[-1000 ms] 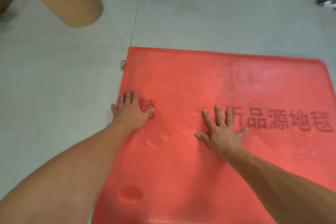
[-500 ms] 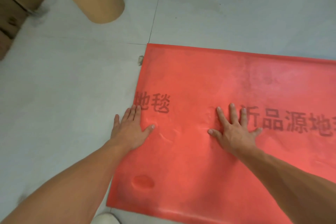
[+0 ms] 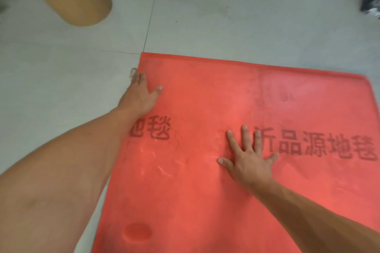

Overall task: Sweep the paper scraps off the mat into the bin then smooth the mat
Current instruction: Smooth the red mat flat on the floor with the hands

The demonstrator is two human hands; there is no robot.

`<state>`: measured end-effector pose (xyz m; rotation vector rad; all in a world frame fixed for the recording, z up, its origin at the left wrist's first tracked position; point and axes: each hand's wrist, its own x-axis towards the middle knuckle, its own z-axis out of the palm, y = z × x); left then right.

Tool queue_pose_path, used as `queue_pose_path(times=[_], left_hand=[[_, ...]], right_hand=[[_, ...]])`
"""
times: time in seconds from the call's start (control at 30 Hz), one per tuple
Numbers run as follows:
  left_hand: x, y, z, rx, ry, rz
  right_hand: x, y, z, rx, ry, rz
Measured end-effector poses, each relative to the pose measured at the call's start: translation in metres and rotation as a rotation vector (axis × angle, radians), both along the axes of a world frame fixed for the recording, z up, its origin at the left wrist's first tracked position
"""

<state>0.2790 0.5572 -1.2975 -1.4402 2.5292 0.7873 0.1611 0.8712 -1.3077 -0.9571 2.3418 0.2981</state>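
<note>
Even, diffuse indoor light, shadows kept faint, no glare seen, slight softness throughout (compression blocking), edges bent by wide-angle distortion

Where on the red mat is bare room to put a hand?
The mat is bare between its far edge and the printed characters, right of the left hand, and low around the dent. Crowded around the right hand.

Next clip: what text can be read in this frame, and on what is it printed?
"地毯": dark print on the red mat, left side; first character partly hidden by the left forearm.
"品源地毯": same mat, right side; the character before it is partly covered by fingers of the right hand.
Nothing else legible.
</note>
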Motion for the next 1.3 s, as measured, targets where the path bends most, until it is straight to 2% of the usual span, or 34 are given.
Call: queue_pose_path(times=[0.17, 0.33, 0.47, 0.73, 1.3], left_hand=[[0.006, -0.009, -0.015, 0.018, -0.137, -0.060], [0.037, 0.012, -0.013, -0.073, -0.266, -0.147], [0.060, 0.036, -0.007, -0.073, -0.337, -0.173], [0.107, 0.086, -0.002, -0.032, -0.391, -0.156], [0.215, 0.204, 0.005, 0.017, -0.389, -0.071]], right_hand=[[-0.002, -0.001, -0.002, 0.032, -0.014, 0.012], [-0.001, -0.002, -0.002, 0.031, -0.020, 0.005], [-0.001, -0.001, -0.003, 0.013, -0.021, -0.004], [0.001, 0.002, -0.002, -0.033, -0.012, -0.019], [0.001, 0.006, -0.008, -0.086, 0.010, -0.027]])
